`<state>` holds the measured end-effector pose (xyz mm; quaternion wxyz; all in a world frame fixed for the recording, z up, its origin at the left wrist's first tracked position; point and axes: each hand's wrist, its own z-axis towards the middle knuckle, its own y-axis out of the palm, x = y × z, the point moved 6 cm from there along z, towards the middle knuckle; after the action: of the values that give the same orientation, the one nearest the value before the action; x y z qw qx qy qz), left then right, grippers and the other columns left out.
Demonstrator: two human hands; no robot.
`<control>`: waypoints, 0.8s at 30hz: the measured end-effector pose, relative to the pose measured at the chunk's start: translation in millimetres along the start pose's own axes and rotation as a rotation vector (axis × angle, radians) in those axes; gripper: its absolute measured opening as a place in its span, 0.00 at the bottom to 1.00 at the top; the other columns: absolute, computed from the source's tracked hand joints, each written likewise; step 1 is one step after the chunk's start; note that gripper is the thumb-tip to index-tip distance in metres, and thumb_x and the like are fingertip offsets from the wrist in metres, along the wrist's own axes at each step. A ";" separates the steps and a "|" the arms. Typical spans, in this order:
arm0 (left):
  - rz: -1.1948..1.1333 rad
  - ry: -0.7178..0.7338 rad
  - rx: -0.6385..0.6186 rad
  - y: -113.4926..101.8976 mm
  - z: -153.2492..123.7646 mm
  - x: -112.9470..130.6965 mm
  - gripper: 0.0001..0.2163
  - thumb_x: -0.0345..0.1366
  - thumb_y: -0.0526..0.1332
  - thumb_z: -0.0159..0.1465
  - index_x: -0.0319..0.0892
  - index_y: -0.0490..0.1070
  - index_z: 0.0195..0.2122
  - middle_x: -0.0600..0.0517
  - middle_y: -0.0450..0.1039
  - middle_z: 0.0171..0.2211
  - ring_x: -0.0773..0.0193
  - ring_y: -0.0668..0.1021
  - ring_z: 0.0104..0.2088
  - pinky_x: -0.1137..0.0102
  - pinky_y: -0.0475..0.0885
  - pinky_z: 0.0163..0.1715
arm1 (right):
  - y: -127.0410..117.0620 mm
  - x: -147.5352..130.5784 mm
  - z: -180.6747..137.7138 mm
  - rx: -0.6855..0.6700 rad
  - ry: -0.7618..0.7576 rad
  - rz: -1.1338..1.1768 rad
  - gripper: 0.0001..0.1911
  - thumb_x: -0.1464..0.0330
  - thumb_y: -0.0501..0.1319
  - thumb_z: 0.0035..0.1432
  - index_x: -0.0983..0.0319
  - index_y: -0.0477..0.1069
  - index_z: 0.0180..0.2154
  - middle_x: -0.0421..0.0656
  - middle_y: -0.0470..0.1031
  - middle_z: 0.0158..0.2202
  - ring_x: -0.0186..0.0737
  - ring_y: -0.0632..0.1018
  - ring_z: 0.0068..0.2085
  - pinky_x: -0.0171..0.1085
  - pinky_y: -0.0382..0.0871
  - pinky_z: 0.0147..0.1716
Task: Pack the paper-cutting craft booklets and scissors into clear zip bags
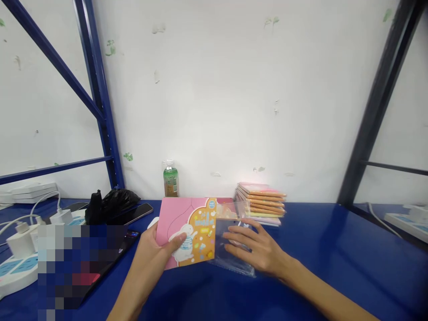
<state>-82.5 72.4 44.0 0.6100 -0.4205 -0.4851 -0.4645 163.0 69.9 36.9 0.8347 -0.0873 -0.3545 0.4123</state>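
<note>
My left hand point(154, 253) grips a pink and orange booklet point(197, 232) by its left side, thumb across the front. A white rabbit and white lettering decorate its cover. Right of the booklet is a clear plastic sleeve point(234, 263), partly hidden behind the booklet and my fingers. My right hand point(259, 249) rests over the sleeve with its fingers spread out; its thumb cannot be made out. Behind my right hand sits a stack of similar booklets point(264, 200), with orange and pink edges.
A green-labelled bottle point(170, 179) stands by the wall. On the left are a black plastic bag point(117, 205), a phone point(133, 215), power strips point(23, 272) with chargers, and a dark device point(110, 263) partly blurred out. Blue table point(321, 249) runs underneath; metal posts point(100, 98) flank it.
</note>
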 end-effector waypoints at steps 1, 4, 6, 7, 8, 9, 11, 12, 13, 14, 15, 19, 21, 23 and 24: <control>0.088 0.036 0.039 -4.8 5.4 -3.4 0.27 0.48 0.74 0.52 0.37 0.76 0.49 0.40 0.84 0.46 0.42 0.85 0.44 0.57 0.81 0.42 | -1.8 -1.9 0.7 0.020 -0.004 0.013 0.08 0.74 0.61 0.69 0.60 0.79 0.41 0.43 0.86 0.43 0.38 0.81 0.49 0.45 0.64 0.61; 0.178 0.061 0.128 -21.1 18.5 -12.2 0.26 0.49 0.72 0.53 0.36 0.76 0.48 0.40 0.83 0.46 0.41 0.84 0.45 0.56 0.80 0.43 | -6.0 -4.7 2.0 0.043 -0.012 0.044 0.06 0.75 0.63 0.66 0.61 0.79 0.39 0.43 0.86 0.44 0.38 0.82 0.48 0.44 0.64 0.61; 0.191 0.052 0.175 -30.0 22.4 -14.2 0.26 0.49 0.71 0.53 0.37 0.75 0.48 0.39 0.83 0.47 0.41 0.83 0.45 0.55 0.79 0.43 | -7.8 -6.2 2.7 0.045 -0.018 0.059 0.06 0.76 0.65 0.65 0.61 0.79 0.39 0.43 0.86 0.45 0.38 0.82 0.48 0.44 0.64 0.62; 0.201 0.050 0.199 -33.1 22.8 -13.9 0.26 0.49 0.71 0.53 0.37 0.75 0.48 0.39 0.82 0.48 0.40 0.83 0.45 0.54 0.79 0.42 | -8.6 -7.2 3.1 0.047 -0.022 0.063 0.06 0.76 0.66 0.64 0.61 0.79 0.39 0.43 0.86 0.45 0.38 0.82 0.48 0.45 0.64 0.62; 0.207 0.047 0.217 -34.6 22.4 -13.3 0.26 0.48 0.71 0.52 0.37 0.75 0.48 0.38 0.82 0.48 0.40 0.83 0.46 0.54 0.78 0.42 | -9.4 -8.4 3.6 0.051 -0.025 0.064 0.06 0.76 0.66 0.63 0.61 0.80 0.40 0.43 0.86 0.45 0.38 0.82 0.48 0.45 0.64 0.62; 0.204 0.041 0.226 -34.7 21.6 -12.9 0.26 0.47 0.72 0.52 0.38 0.76 0.48 0.39 0.82 0.48 0.40 0.83 0.46 0.54 0.79 0.42 | -10.1 -9.5 4.2 0.058 -0.027 0.063 0.06 0.76 0.67 0.62 0.61 0.80 0.40 0.44 0.86 0.46 0.38 0.82 0.49 0.45 0.64 0.62; 0.165 0.021 0.223 -32.1 19.3 -12.8 0.24 0.46 0.72 0.52 0.38 0.76 0.47 0.40 0.83 0.46 0.43 0.84 0.44 0.56 0.80 0.41 | -10.7 -11.1 5.5 0.064 -0.024 0.055 0.06 0.76 0.68 0.62 0.60 0.79 0.40 0.43 0.86 0.46 0.38 0.82 0.49 0.45 0.64 0.62; 0.138 0.009 0.222 -30.8 18.1 -13.0 0.23 0.45 0.71 0.53 0.38 0.76 0.47 0.41 0.84 0.45 0.45 0.85 0.42 0.58 0.80 0.40 | -10.7 -11.3 6.0 0.065 -0.018 0.049 0.07 0.76 0.68 0.61 0.60 0.79 0.40 0.43 0.86 0.46 0.38 0.82 0.49 0.44 0.64 0.61; 0.114 -0.003 0.226 -30.3 17.1 -13.2 0.22 0.45 0.71 0.53 0.39 0.76 0.47 0.41 0.85 0.44 0.46 0.85 0.41 0.59 0.81 0.38 | -10.6 -10.9 6.1 0.066 -0.008 0.040 0.07 0.77 0.68 0.61 0.60 0.79 0.40 0.43 0.86 0.45 0.38 0.82 0.49 0.44 0.64 0.61; 0.099 -0.011 0.240 -31.2 16.2 -12.9 0.22 0.45 0.71 0.54 0.39 0.76 0.47 0.41 0.85 0.43 0.47 0.85 0.40 0.60 0.81 0.37 | -10.2 -9.8 6.0 0.064 0.006 0.030 0.08 0.77 0.68 0.61 0.60 0.79 0.40 0.42 0.86 0.44 0.38 0.82 0.48 0.44 0.64 0.61; 0.094 -0.014 0.267 -33.6 15.3 -11.9 0.22 0.45 0.72 0.53 0.39 0.76 0.47 0.41 0.85 0.43 0.47 0.85 0.40 0.61 0.81 0.36 | -9.6 -8.3 5.5 0.059 0.021 0.022 0.07 0.77 0.67 0.62 0.60 0.79 0.39 0.42 0.86 0.44 0.38 0.82 0.48 0.44 0.64 0.60; 0.098 0.024 0.427 -50.0 8.6 0.1 0.25 0.47 0.74 0.50 0.42 0.76 0.47 0.43 0.84 0.46 0.45 0.84 0.44 0.62 0.81 0.37 | -3.4 0.4 0.7 -0.014 0.101 -0.003 0.10 0.75 0.59 0.69 0.59 0.78 0.39 0.41 0.86 0.45 0.38 0.82 0.47 0.45 0.64 0.59; 0.034 0.012 0.435 -50.9 4.0 5.6 0.25 0.47 0.75 0.50 0.44 0.77 0.47 0.45 0.84 0.44 0.46 0.85 0.43 0.62 0.81 0.36 | -0.9 2.7 -1.3 -0.035 0.119 -0.006 0.12 0.75 0.57 0.70 0.59 0.78 0.38 0.41 0.85 0.45 0.38 0.81 0.47 0.45 0.63 0.59; -0.063 -0.041 0.345 -41.7 0.6 7.1 0.25 0.44 0.76 0.48 0.44 0.77 0.47 0.46 0.85 0.42 0.47 0.86 0.41 0.63 0.82 0.36 | -0.3 2.7 -1.4 -0.034 0.115 0.001 0.13 0.75 0.56 0.71 0.59 0.77 0.38 0.41 0.85 0.45 0.39 0.81 0.46 0.46 0.63 0.59; -0.097 -0.068 0.281 -34.5 -0.7 6.8 0.25 0.43 0.77 0.48 0.43 0.77 0.47 0.46 0.86 0.42 0.48 0.86 0.41 0.63 0.82 0.37 | -0.4 2.3 -0.7 -0.034 0.112 0.006 0.13 0.75 0.55 0.71 0.59 0.77 0.38 0.42 0.85 0.45 0.39 0.81 0.46 0.46 0.63 0.59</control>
<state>-115.3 63.3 52.8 0.6230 -0.3224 -0.5855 -0.4063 164.6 71.5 37.8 0.8505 -0.1253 -0.3138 0.4031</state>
